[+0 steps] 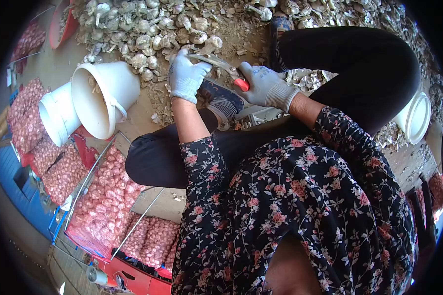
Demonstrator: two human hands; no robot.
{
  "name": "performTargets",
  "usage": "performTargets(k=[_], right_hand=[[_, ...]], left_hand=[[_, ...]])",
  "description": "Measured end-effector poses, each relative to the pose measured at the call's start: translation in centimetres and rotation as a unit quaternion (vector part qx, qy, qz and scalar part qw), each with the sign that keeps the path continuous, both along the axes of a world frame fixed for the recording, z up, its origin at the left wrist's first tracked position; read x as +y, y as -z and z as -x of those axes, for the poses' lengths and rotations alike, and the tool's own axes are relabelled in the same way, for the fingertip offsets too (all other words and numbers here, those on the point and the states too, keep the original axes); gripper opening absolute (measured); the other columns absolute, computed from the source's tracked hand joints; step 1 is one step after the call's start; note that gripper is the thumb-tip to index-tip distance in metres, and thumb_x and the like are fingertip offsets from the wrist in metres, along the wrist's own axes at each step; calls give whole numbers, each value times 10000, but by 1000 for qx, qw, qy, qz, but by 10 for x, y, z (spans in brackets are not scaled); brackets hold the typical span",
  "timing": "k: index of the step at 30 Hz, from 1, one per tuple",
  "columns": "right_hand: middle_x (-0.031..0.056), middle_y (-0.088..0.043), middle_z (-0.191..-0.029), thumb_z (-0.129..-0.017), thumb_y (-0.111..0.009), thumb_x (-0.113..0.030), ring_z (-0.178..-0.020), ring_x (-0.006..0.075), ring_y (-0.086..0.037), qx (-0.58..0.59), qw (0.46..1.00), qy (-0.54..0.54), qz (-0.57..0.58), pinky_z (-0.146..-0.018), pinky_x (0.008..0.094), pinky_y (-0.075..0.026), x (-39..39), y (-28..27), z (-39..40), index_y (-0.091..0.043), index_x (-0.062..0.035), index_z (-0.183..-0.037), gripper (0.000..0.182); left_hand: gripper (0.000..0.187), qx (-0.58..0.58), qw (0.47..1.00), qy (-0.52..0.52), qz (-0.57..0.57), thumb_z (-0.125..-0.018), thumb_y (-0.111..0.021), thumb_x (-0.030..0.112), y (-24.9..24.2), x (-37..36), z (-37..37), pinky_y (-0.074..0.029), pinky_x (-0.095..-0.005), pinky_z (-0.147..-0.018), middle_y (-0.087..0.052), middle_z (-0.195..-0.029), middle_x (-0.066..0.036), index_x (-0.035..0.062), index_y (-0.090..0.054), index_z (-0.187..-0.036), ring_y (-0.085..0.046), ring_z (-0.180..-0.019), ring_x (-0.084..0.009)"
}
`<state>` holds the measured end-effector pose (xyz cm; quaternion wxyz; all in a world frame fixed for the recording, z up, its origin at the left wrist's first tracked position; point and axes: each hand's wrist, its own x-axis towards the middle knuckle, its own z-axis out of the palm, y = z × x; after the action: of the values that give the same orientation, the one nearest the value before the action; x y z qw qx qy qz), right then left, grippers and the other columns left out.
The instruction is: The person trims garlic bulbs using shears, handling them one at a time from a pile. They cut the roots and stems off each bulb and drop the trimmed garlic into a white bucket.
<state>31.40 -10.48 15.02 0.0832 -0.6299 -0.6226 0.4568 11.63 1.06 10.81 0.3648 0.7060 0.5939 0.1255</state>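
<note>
My left hand [186, 74], in a grey-white glove, is closed around a garlic bulb [212, 44] whose head shows just beyond the fingertips. My right hand [267, 84], gloved the same way, grips pruning shears with a red handle [241, 84]. The metal part of the pruning shears [225, 65] points toward the left hand, close to the garlic's stalk. Whether the blades touch the stalk, I cannot make out. Both hands are above my bent legs, over a patterned shoe [224, 95].
A large heap of garlic bulbs [133, 29] lies ahead, with dry skins scattered around. White buckets [110, 93] lean at the left, and another white bucket [414, 118] stands at the right. Filled red net sacks [106, 191] sit at the lower left beside metal rails.
</note>
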Motion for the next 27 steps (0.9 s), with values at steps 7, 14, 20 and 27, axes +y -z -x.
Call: performTargets(k=[7, 14, 20, 27], right_hand=[[255, -602, -913, -836, -601, -346, -894, 430, -582, 48, 996, 23, -69, -782, 465, -458, -7, 21, 3, -436, 0, -1079, 454], [256, -591, -777, -823, -620, -323, -794, 430, -587, 109, 986, 121, -26, -697, 462, -458, -6, 14, -6, -528, 3, -936, 358], [222, -605, -850, -828, -580, -363, -832, 398, -603, -11, 998, 60, -32, -742, 466, -474, -28, 6, -12, -489, -15, -963, 384], [170, -590, -868, -811, -602, -377, -807, 328, -621, -142, 980, -21, -136, -700, 426, -488, -10, 0, -3, -480, -36, -988, 403]], left_hand=[[387, -41, 986, -35, 155, -635, -759, 276, -38, -12, -18, -491, -343, -637, -685, -767, -141, 0, -672, -891, -656, -690, -222], [286, -252, 933, -164, 199, -776, -673, 256, -6, -17, -10, -493, -255, -567, -675, -847, -44, 85, -649, -1004, -637, -691, -156], [416, -617, 604, -370, 343, -871, -442, 425, 10, -15, -5, -515, -401, -746, -634, -1100, -50, 125, -595, -1115, -595, -997, -231], [452, -589, 571, -457, 343, -894, -351, 374, -10, -27, -38, -404, -511, -963, -588, -1176, -129, 87, -555, -1179, -539, -1087, -302]])
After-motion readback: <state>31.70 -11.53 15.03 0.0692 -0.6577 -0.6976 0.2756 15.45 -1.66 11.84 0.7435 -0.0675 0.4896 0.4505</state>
